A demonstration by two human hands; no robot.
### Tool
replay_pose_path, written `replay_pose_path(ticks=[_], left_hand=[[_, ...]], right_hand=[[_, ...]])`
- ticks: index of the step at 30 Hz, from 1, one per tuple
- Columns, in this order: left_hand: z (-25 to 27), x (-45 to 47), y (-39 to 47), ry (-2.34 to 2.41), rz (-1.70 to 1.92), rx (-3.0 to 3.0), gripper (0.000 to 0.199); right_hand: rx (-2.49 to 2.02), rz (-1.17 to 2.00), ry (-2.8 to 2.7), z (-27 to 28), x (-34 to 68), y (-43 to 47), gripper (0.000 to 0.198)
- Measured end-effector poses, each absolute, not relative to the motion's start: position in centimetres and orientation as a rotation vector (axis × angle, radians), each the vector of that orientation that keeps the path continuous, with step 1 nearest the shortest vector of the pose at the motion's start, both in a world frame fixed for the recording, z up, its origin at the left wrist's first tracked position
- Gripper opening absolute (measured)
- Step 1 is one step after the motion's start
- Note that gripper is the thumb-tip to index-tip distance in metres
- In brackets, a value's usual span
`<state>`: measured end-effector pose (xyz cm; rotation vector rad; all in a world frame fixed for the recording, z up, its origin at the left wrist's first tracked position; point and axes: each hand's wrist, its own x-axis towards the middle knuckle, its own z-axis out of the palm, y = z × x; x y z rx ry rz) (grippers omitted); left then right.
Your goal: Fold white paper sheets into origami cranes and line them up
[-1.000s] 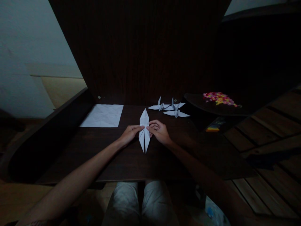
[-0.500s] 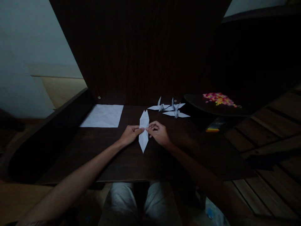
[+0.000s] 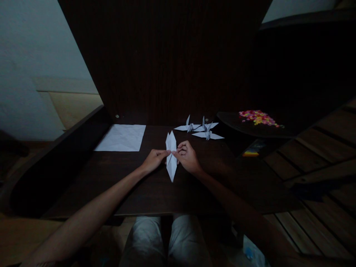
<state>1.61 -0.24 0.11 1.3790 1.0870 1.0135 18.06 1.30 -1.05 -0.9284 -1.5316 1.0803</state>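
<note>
A long, folded white origami paper [image 3: 171, 167] is held between my hands above the dark desk, its split points facing away and its other tip toward me. My left hand [image 3: 154, 160] pinches its left edge, thumb on top near the middle. From the right, my right hand [image 3: 188, 158] grips the opposite edge, its thumb meeting the centre and its fingers curled. The fingers behind the paper are partly hidden. Just beyond my right hand lie several folded paper cranes [image 3: 207, 135] with wings spread.
A flat, creased white sheet [image 3: 121, 138] lies at the desk's back left. To the right, a dark raised shelf [image 3: 230, 120] bears a heap of small pink, red and yellow pieces [image 3: 260, 118]. Dark panels rise at the back and left of the desk [image 3: 133, 200].
The folded paper has shifted slightly right and turned a little, and its far points now stand at uneven heights. Both hands keep their hold at its middle.
</note>
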Motion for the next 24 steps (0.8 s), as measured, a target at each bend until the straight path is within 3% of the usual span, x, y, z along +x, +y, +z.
replay_pose_path(ticks=[15,24], left_hand=[[0.39,1.78,-0.44,1.182,1.036,1.430,0.046],[0.10,1.68,-0.49,1.171,1.121,1.290,0.042]], right_hand=[[-0.894,0.899,-1.665,-0.79,17.89,0.93,0.007],[-0.856,1.056,-1.517,-0.86,17.84,1.14,0.019]])
